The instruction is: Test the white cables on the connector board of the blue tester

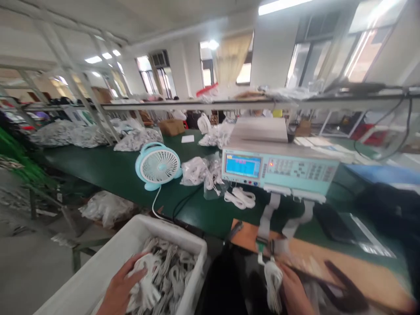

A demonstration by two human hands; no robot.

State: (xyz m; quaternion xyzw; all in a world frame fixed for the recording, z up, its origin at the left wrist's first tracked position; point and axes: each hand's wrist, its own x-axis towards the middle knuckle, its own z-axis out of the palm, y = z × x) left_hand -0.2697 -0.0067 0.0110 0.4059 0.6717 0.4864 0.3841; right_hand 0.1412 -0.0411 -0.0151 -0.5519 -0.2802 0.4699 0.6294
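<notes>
My left hand (123, 282) is over a white plastic bin (192, 241), its fingers closed around a bundle of white cable (147, 280). Beneath it, many coiled white cables (177, 280) fill the bin. On the other side, my right hand (293, 288) grips a coiled white cable (273, 280). That cable's upper end is close to a green connector (260, 247) on a grey ribbon cable (265, 218); blur hides whether it is plugged in. The ribbon runs up to a pale-blue tester (302, 175) with a lit screen.
A light-blue fan (160, 166) stands on the green table (170, 199). White cables (240, 198) lie before the tester, near bagged cables (195, 170). A wooden board (361, 267) edges the table, with a dark phone-like slab (333, 223) behind it. A shelf (197, 105) crosses above.
</notes>
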